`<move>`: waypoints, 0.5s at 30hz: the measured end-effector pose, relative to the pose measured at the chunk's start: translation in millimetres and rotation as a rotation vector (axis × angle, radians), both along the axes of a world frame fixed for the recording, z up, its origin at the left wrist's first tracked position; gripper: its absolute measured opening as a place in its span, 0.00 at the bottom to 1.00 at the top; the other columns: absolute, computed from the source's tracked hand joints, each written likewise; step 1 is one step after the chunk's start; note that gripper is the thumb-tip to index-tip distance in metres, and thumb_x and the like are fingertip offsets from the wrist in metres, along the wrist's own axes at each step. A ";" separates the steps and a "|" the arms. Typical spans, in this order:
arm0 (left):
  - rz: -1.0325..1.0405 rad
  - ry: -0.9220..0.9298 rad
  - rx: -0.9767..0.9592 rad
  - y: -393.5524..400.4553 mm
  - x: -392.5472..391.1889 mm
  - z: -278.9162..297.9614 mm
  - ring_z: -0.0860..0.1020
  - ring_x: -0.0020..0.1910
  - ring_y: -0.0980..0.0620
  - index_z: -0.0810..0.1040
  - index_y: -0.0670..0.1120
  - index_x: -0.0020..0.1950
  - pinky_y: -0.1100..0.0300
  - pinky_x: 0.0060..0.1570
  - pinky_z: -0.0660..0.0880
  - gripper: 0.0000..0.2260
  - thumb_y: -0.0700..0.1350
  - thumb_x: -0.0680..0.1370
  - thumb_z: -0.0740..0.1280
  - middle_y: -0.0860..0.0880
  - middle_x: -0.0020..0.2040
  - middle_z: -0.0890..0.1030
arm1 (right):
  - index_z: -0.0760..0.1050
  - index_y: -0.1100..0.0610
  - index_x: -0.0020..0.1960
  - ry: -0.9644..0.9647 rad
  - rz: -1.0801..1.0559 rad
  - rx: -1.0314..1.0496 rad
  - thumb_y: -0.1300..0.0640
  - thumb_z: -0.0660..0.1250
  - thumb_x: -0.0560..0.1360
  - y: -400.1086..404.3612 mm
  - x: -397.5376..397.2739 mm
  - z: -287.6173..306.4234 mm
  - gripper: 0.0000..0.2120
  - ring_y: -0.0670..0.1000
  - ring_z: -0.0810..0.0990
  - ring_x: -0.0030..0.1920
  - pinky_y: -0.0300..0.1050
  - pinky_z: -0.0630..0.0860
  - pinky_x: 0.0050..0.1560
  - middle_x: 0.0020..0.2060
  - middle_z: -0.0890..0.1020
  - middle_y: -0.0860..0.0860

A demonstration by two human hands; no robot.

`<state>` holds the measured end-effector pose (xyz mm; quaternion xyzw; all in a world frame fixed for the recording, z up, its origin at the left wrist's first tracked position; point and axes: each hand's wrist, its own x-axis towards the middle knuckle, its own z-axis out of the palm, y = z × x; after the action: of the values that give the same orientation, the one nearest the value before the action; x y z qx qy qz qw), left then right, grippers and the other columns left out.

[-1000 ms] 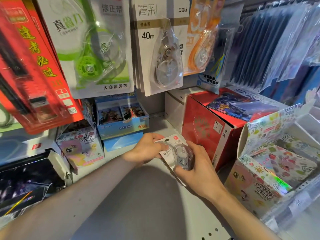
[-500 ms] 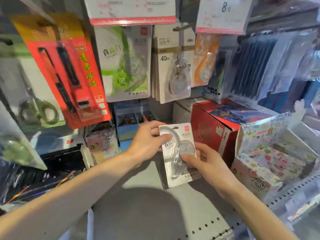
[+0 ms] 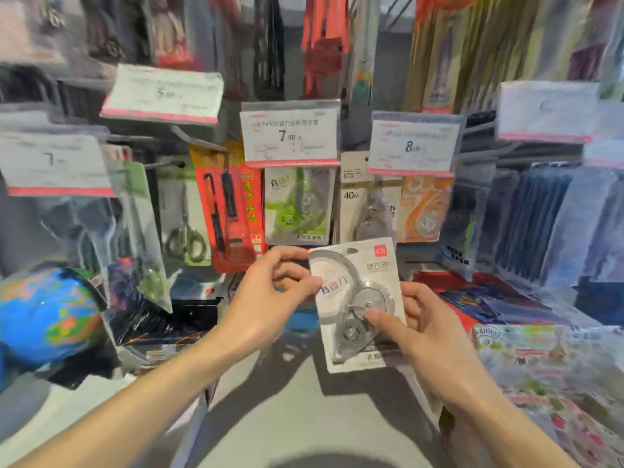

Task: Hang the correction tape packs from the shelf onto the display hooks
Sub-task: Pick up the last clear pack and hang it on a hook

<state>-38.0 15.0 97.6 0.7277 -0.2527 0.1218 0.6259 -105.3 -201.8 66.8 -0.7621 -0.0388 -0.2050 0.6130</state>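
I hold a grey-and-white correction tape pack [image 3: 358, 302] upright in front of the display. My left hand [image 3: 270, 298] pinches its upper left edge. My right hand [image 3: 425, 336] grips its lower right side, thumb on the clear blister. Behind it, a green correction tape pack [image 3: 297, 206], a white 40m pack [image 3: 366, 207] and an orange pack [image 3: 425, 211] hang on hooks under price tags [image 3: 290, 133]. The hooks themselves are mostly hidden by the tags.
A red pen pack [image 3: 233, 207] and scissors [image 3: 185, 238] hang to the left. A blue globe [image 3: 44, 315] sits at far left. The grey shelf [image 3: 287, 400] lies below, with red boxes [image 3: 449, 288] and a colourful carton [image 3: 557, 383] on the right.
Both hands lifted the pack from the shelf up to the level of the hanging packs. The view tilted upward, bringing the price tags into sight.
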 end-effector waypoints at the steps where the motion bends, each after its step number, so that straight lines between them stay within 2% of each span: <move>1: 0.020 -0.012 -0.010 -1.9 -6.0 5.3 0.79 0.34 0.59 0.78 0.44 0.60 0.70 0.41 0.75 0.13 0.36 0.78 0.74 0.45 0.40 0.84 | 0.77 0.52 0.59 -0.016 0.024 -0.015 0.59 0.77 0.74 -4.5 0.3 5.8 0.16 0.49 0.89 0.52 0.57 0.83 0.58 0.51 0.90 0.48; 3: 0.058 -0.039 -0.011 -4.7 -17.6 15.0 0.81 0.36 0.58 0.77 0.45 0.62 0.70 0.42 0.76 0.13 0.37 0.79 0.73 0.44 0.41 0.85 | 0.77 0.52 0.60 -0.043 0.068 -0.034 0.59 0.77 0.75 -11.1 1.8 15.6 0.16 0.49 0.89 0.53 0.57 0.83 0.59 0.52 0.89 0.48; 6: 0.120 -0.063 -0.004 -5.4 -30.6 27.4 0.83 0.38 0.61 0.77 0.48 0.61 0.70 0.42 0.77 0.11 0.39 0.81 0.71 0.54 0.39 0.86 | 0.76 0.49 0.60 -0.077 0.133 -0.059 0.57 0.77 0.75 -14.4 4.4 29.1 0.16 0.47 0.88 0.54 0.55 0.83 0.59 0.53 0.89 0.46; 11: 0.226 -0.064 0.022 4.9 -35.0 46.2 0.84 0.41 0.57 0.75 0.55 0.64 0.62 0.43 0.80 0.13 0.44 0.81 0.70 0.54 0.42 0.86 | 0.76 0.44 0.58 -0.147 0.174 -0.076 0.52 0.76 0.75 -8.6 9.2 44.7 0.15 0.44 0.88 0.53 0.51 0.82 0.57 0.53 0.89 0.42; 13: 0.262 -0.059 0.019 9.5 -32.7 55.8 0.83 0.39 0.59 0.72 0.54 0.66 0.62 0.41 0.80 0.16 0.46 0.81 0.70 0.55 0.43 0.86 | 0.76 0.43 0.58 -0.179 0.160 -0.087 0.52 0.76 0.75 -5.0 10.5 47.7 0.15 0.40 0.87 0.53 0.47 0.81 0.55 0.52 0.88 0.39; 15: 0.287 -0.030 -0.027 12.4 -29.0 66.3 0.85 0.41 0.57 0.68 0.53 0.71 0.56 0.44 0.83 0.21 0.47 0.81 0.70 0.56 0.44 0.86 | 0.75 0.40 0.57 -0.210 0.139 -0.134 0.51 0.76 0.75 -2.9 10.4 51.3 0.15 0.35 0.85 0.52 0.37 0.80 0.49 0.52 0.86 0.32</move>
<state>-67.0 27.4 163.9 0.7459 -0.1539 0.2244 0.6079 -94.9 -204.7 118.1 -0.7710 -0.1690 -0.2377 0.5661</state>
